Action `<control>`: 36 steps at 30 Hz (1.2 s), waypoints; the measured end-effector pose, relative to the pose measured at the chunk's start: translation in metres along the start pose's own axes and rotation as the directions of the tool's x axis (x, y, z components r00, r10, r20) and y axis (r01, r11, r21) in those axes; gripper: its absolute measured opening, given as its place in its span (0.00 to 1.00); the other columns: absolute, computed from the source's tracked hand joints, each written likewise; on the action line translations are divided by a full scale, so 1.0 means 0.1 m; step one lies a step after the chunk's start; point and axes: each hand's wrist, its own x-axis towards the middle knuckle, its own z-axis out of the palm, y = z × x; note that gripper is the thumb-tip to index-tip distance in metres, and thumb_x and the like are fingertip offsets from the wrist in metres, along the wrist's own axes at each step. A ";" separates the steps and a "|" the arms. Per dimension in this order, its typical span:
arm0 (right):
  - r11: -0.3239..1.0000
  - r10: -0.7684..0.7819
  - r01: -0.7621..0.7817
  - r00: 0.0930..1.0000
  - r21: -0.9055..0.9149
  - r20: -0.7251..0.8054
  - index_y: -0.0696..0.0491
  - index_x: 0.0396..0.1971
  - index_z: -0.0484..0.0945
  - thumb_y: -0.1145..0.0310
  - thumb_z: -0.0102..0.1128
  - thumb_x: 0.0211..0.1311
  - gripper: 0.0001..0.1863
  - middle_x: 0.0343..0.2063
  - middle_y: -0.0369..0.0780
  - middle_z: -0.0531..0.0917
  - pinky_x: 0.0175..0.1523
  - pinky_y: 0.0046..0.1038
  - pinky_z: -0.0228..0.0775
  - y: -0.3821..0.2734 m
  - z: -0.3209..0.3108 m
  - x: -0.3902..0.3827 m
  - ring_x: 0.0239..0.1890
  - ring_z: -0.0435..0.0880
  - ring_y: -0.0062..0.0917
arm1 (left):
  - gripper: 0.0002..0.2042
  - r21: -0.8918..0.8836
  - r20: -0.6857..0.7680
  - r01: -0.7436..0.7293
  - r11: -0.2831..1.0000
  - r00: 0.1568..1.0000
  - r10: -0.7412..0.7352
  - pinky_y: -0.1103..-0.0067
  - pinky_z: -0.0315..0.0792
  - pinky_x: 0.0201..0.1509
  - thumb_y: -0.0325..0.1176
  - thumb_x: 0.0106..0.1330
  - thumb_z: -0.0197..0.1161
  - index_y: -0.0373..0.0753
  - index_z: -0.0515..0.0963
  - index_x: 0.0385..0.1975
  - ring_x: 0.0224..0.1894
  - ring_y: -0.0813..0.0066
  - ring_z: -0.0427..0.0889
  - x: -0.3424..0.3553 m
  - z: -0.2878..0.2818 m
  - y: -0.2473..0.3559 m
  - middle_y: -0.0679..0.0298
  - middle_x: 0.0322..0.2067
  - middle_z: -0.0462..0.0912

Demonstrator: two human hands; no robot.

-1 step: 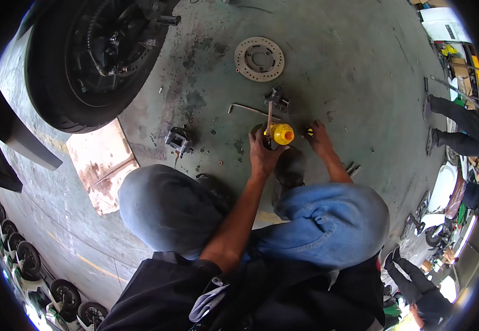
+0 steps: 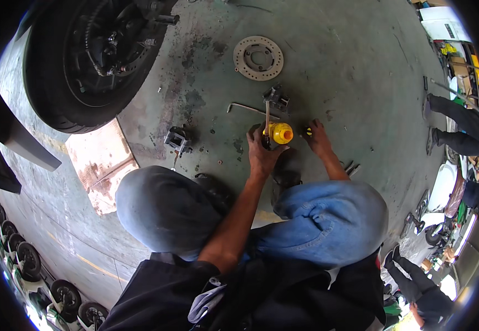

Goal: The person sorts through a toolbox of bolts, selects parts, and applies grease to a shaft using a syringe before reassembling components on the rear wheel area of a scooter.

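1. Yellow plastic bottle with orange cap stands on the stained grey concrete floor, a thin metal tool upright beside it.
2. Bottle sits between both hands, touching the left, near the right.
3. Left hand curled closed around bottle and tool base.
4. Right hand pinches small yellow-black part, fingers bent.
5. Round perforated steel brake disc lies well beyond.
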 end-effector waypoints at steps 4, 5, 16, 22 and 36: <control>0.982 -0.015 0.023 0.999 -0.185 0.048 0.52 0.51 0.74 0.66 0.71 0.51 0.26 0.48 0.47 0.72 0.59 0.40 0.68 -0.23 -0.32 -0.06 0.55 0.68 0.46 | 0.40 -0.012 -0.006 -0.038 0.999 0.999 0.038 0.64 0.70 0.57 0.38 0.44 0.81 0.34 0.67 0.57 0.55 0.53 0.69 -0.03 -0.05 0.17 0.51 0.55 0.64; 0.993 -0.049 0.051 0.999 -0.106 0.022 0.53 0.53 0.73 0.64 0.71 0.53 0.27 0.51 0.46 0.72 0.61 0.39 0.67 -0.35 -0.48 -0.05 0.57 0.69 0.45 | 0.34 -0.027 -0.094 -0.115 0.993 0.989 0.112 0.67 0.70 0.53 0.40 0.52 0.76 0.33 0.68 0.56 0.50 0.58 0.71 0.01 -0.05 0.25 0.53 0.51 0.67; 0.542 -0.280 -0.236 0.854 0.807 0.438 0.58 0.63 0.66 0.69 0.71 0.58 0.34 0.54 0.42 0.78 0.63 0.31 0.68 -1.31 -1.28 -0.02 0.58 0.77 0.29 | 0.17 -0.673 0.040 0.025 0.739 0.999 0.002 0.76 0.69 0.55 0.41 0.77 0.50 0.34 0.71 0.53 0.47 0.73 0.76 0.10 0.11 0.97 0.60 0.44 0.79; 0.752 -0.044 -0.292 0.873 0.591 0.486 0.59 0.59 0.70 0.70 0.71 0.57 0.30 0.48 0.40 0.81 0.58 0.26 0.68 -0.90 -1.57 -0.21 0.51 0.79 0.24 | 0.39 -0.129 0.030 -0.309 0.942 0.949 0.315 0.61 0.61 0.67 0.54 0.55 0.71 0.35 0.67 0.62 0.64 0.46 0.66 0.15 -0.06 0.61 0.46 0.62 0.66; 0.991 0.117 -0.130 0.860 -0.008 0.497 0.59 0.57 0.75 0.64 0.71 0.55 0.30 0.46 0.49 0.84 0.55 0.29 0.71 -0.95 -2.53 -0.40 0.45 0.83 0.32 | 0.25 0.085 0.219 -0.362 0.928 0.916 0.338 0.61 0.65 0.64 0.36 0.54 0.73 0.44 0.77 0.54 0.58 0.52 0.73 0.27 0.32 0.14 0.57 0.54 0.76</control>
